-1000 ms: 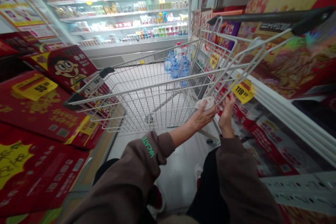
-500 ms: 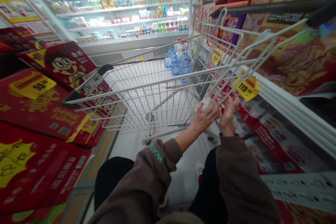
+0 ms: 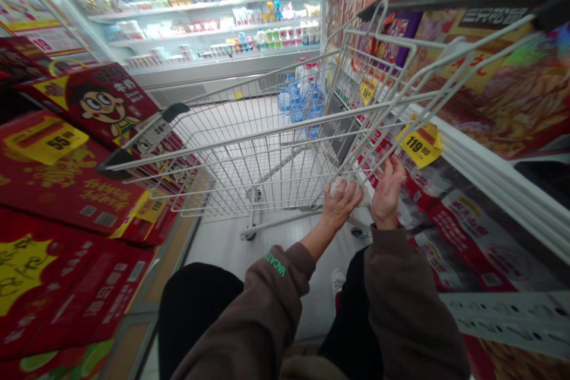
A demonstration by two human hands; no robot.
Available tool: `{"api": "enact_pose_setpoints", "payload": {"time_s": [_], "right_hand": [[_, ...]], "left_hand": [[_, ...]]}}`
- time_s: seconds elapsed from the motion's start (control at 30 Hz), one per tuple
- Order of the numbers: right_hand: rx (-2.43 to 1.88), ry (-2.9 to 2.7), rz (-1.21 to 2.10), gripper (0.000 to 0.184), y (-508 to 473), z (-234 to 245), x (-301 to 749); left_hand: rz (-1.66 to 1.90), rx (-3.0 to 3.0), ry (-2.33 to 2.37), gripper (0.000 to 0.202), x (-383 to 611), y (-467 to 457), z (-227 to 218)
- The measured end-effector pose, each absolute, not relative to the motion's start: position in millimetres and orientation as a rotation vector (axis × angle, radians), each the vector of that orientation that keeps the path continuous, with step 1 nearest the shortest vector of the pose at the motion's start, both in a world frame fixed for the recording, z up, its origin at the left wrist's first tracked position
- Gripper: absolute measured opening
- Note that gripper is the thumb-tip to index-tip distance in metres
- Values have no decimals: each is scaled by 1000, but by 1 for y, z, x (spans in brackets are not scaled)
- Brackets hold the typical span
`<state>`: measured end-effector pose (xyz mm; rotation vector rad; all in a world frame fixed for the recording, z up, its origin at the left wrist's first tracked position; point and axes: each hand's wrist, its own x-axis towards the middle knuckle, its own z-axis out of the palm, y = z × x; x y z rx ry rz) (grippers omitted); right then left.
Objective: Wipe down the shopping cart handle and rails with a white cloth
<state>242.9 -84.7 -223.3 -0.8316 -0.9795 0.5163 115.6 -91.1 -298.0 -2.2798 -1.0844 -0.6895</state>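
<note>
The wire shopping cart (image 3: 249, 148) stands crosswise before me, its basket holding nothing I can see. My left hand (image 3: 339, 205) is closed round a whitish crumpled cloth (image 3: 344, 183), pressed at the lower rear corner of the basket. Just to its right, my right hand (image 3: 386, 199) has its fingers stretched out and apart, close to the cart's slanting rear bars; whether the fingertips touch the bars I cannot tell. Above the right hand hangs a yellow price tag (image 3: 418, 142) on the shelf edge.
Red gift boxes (image 3: 102, 101) are stacked at the left. Shelves with red-and-clear packages (image 3: 472, 231) flank the right side, close to my arm. Blue water bottles (image 3: 298, 104) stand on the floor beyond the cart. A lit refrigerated display (image 3: 205, 18) spans the back.
My right hand's fingers have straightened and come slightly away from the cart bars. My left hand has shifted a little left and down with the cloth.
</note>
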Motion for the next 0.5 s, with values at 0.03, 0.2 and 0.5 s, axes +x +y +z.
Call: {"api": "enact_pose_setpoints", "payload": {"time_s": [0.03, 0.2, 0.5], "right_hand": [[-833, -985, 511, 65, -84, -224, 243], [-776, -960, 564, 64, -87, -223, 243], [-785, -977, 567, 59, -90, -225, 244]], "left_hand": [[-662, -2290, -1115, 32, 112, -94, -308], [-625, -2316, -1286, 36, 109, -107, -324], [-647, -2333, -1262, 39, 128, -88, -305]]}}
